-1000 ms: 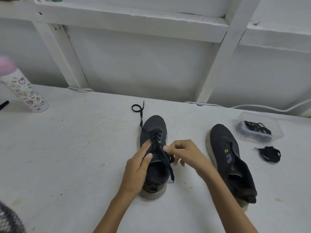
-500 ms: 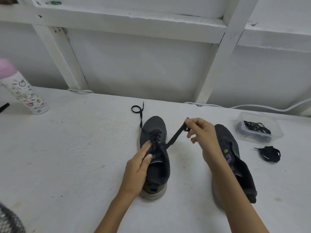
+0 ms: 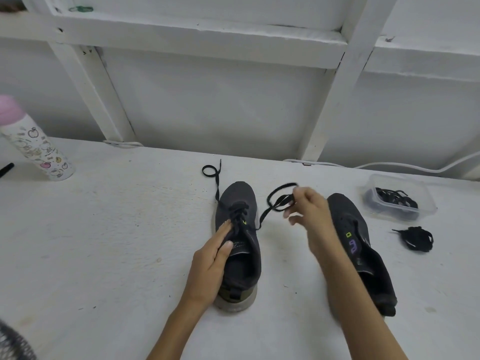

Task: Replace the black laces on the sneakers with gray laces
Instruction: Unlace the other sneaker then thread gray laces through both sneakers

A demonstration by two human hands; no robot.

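Observation:
A dark sneaker (image 3: 240, 255) stands in the middle of the white table, toe pointing away, with a black lace (image 3: 237, 213) threaded only through its front eyelets. My left hand (image 3: 211, 261) lies flat along its left side and tongue. My right hand (image 3: 310, 216) is raised to the right of the shoe and pinches the lace's free right end (image 3: 279, 200), which curls in a loop. The other lace end (image 3: 211, 172) lies on the table beyond the toe. A second dark sneaker (image 3: 363, 250) without a lace lies to the right, partly behind my right forearm.
A clear plastic tub (image 3: 400, 200) holding dark laces sits at the far right, with a bundled black lace (image 3: 415, 239) in front of it. A patterned bottle (image 3: 36, 149) with a pink cap stands at the far left. A white cable (image 3: 389, 166) runs along the back wall.
My right hand pulled the lace end out of the upper eyelets, lifting it up and to the right; the end now curls in a loop. My left hand stayed on the shoe.

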